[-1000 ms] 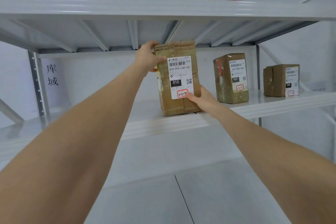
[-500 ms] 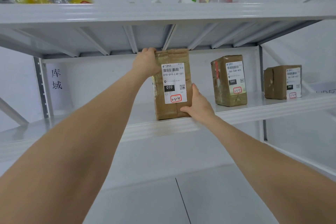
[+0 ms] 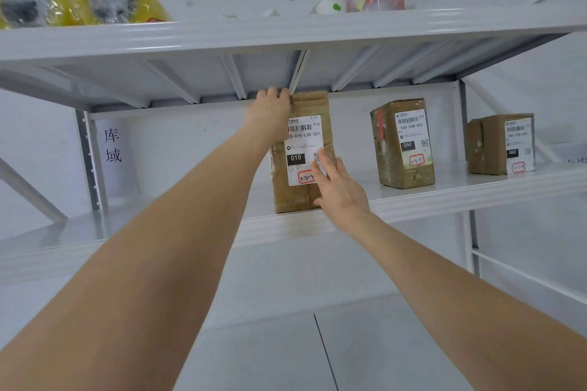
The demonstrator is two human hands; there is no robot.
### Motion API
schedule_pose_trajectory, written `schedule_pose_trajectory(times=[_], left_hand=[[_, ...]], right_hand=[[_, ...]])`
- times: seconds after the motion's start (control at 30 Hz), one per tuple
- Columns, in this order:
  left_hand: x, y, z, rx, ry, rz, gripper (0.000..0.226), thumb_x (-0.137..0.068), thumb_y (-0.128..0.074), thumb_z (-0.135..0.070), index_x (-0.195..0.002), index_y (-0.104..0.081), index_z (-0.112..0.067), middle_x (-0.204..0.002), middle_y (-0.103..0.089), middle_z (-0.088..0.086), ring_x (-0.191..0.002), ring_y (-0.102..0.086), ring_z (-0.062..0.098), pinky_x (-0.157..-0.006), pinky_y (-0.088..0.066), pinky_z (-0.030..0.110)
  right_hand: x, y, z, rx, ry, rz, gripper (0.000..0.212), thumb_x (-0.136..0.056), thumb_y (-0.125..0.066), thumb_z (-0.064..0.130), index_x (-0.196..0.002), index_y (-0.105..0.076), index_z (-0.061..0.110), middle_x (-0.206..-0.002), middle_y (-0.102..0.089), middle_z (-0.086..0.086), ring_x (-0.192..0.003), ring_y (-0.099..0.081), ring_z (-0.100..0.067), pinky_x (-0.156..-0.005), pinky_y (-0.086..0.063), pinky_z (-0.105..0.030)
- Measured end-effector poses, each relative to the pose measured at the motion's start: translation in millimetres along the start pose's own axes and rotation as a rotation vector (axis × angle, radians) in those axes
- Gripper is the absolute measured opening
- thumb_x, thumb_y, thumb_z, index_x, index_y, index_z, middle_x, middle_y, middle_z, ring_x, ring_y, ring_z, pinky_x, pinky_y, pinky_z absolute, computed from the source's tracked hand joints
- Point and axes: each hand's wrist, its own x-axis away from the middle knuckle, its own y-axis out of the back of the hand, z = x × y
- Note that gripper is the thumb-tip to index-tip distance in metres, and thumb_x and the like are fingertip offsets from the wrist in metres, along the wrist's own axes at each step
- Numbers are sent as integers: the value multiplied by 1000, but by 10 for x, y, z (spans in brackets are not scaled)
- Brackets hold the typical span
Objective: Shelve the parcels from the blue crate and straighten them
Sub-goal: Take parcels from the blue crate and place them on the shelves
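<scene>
Tall brown parcel upright at shelf front, middle parcel upright, right parcel squat.

Head-worn view — forward, close to shelf

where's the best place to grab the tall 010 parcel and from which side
Probably its two narrow sides near the top, coming from the front. The 010 parcel stands upright at the shelf edge, tall and narrow, with free space either side. The left hand grips its top left corner; the right hand lies flat on its front.
</scene>
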Motion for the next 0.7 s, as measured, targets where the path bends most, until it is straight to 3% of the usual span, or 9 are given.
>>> schedule_pose_trajectory(times=[0.17,0.27,0.5,0.7], left_hand=[[-8,-4,-33,14,22,10,72,-82,-70,-17,-142,-30,-8,-139,-35,14,-130,-32,32,-98,-41,39],[-26,-21,-41,37,32,1,71,-83,-69,-16,-142,-31,-9,-139,-35,14,-130,-32,31,-98,-41,38],[-50,-82,-6,98,56,-21,73,-82,-71,-16,-143,-31,-12,-140,-35,12,-132,-31,30,-99,-41,38],[-109,-199,38,121,60,-34,76,-82,-70,-14,-145,-28,-14,-140,-34,11,-131,-32,29,-99,-41,39]], right_hand=[[-12,-34,-22,23,2,-18,72,-94,-57,7,-152,-16,19,-160,8,4,-147,-10,-29,-84,-53,-38],[-16,-19,-26,-35,-41,-8,71,-96,-52,9,-153,-12,22,-160,-1,0,-145,-15,-25,-83,-51,-37],[-64,-40,-17,104,2,-32,72,-89,-63,4,-149,-24,16,-160,2,1,-140,-23,-29,-71,-50,-35],[-119,-105,-21,118,-4,-30,72,-90,-60,3,-150,-22,16,-160,4,0,-142,-19,-29,-74,-51,-34]])
